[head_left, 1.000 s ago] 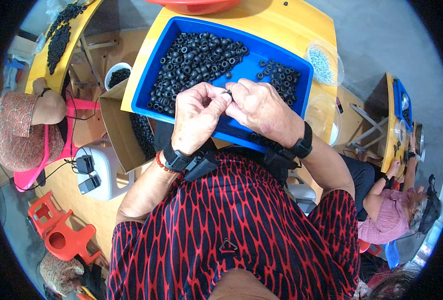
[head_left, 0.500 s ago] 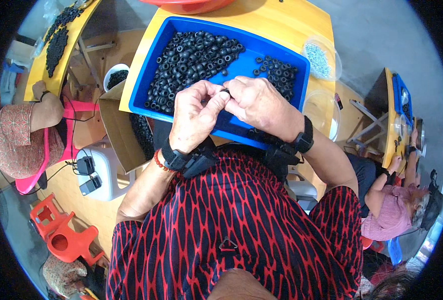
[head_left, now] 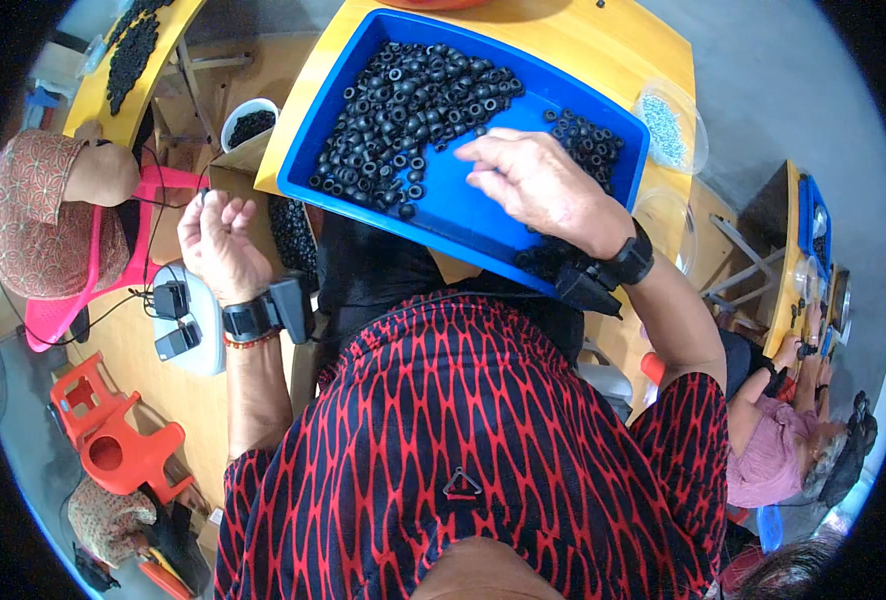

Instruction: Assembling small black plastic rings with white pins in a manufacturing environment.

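Note:
My left hand [head_left: 221,245] is raised beside the cardboard box, left of the tray. Its fingers are curled and pinched, and a small black piece [head_left: 204,193] shows at the fingertips. Over the blue tray [head_left: 483,248] hovers my right hand [head_left: 545,188], fingers loosely stretched and apart, with nothing seen in them. Small black ring-shaped pieces [head_left: 403,105] are heaped in the tray's left part. A smaller group of black pieces [head_left: 588,140] lies at the tray's right end, and others sit in the near right corner, partly behind my right wrist.
A cardboard box [head_left: 246,178] holding black pieces stands left of the tray, near a white bucket [head_left: 250,108]. On the yellow table [head_left: 653,50] is a clear tub of pale blue pieces [head_left: 663,130]. Cables cross a white stool [head_left: 198,340]. Other people sit left and right.
My hands have parted from their pinch together above the tray. The left hand moved far left, to the cardboard box; the right moved right and its fingers opened. The view has shifted slightly.

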`<state>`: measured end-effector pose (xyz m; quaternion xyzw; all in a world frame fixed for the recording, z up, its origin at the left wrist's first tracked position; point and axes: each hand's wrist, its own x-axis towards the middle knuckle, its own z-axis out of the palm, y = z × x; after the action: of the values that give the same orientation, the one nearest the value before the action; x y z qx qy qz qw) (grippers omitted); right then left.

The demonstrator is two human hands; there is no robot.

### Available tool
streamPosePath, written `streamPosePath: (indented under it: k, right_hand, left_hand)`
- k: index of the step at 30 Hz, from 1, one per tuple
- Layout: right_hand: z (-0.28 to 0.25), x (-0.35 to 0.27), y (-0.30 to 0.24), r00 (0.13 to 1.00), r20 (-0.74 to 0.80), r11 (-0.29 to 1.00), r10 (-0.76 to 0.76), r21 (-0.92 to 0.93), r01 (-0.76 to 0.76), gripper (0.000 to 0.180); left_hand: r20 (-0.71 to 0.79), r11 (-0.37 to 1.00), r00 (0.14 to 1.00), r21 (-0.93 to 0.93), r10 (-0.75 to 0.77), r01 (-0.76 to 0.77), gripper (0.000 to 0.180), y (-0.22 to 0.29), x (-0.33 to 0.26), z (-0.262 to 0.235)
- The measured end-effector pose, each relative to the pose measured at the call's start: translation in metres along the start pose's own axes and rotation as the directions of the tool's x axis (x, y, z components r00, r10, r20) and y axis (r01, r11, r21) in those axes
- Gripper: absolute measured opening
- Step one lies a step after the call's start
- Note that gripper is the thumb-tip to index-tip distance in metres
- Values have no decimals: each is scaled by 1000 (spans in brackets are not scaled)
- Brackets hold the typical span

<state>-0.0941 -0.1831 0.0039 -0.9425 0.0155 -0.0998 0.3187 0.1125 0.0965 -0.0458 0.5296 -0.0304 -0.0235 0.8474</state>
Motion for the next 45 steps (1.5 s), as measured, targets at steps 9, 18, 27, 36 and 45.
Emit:
streamPosePath:
  k: [9,18,27,36,45]
  right_hand:
    - [36,27,-6,952,237,979,-196,-12,205,13]
    - [16,22,-20,987,148,939,67,325,-113,19]
    - [5,-2,-51,955,-297,927,-1,359,113,19]
    - [-19,-55,-51,906,-421,969,-52,198,148,26]
    - [-95,-213,25,569,-688,702,449,-122,-701,37]
  left_hand:
    - [-408,798,725,-15,-555,602,17,-72,18,-96]
    - [-172,991,981,83,-93,108,27,-26,-4,-42]
    - [598,945,740,286,-307,160,18,24,-78,93]
    - [762,925,527,274,-376,265,16,1,-101,130]
    - [781,922,539,388,-314,-25,16,-26,-109,157]
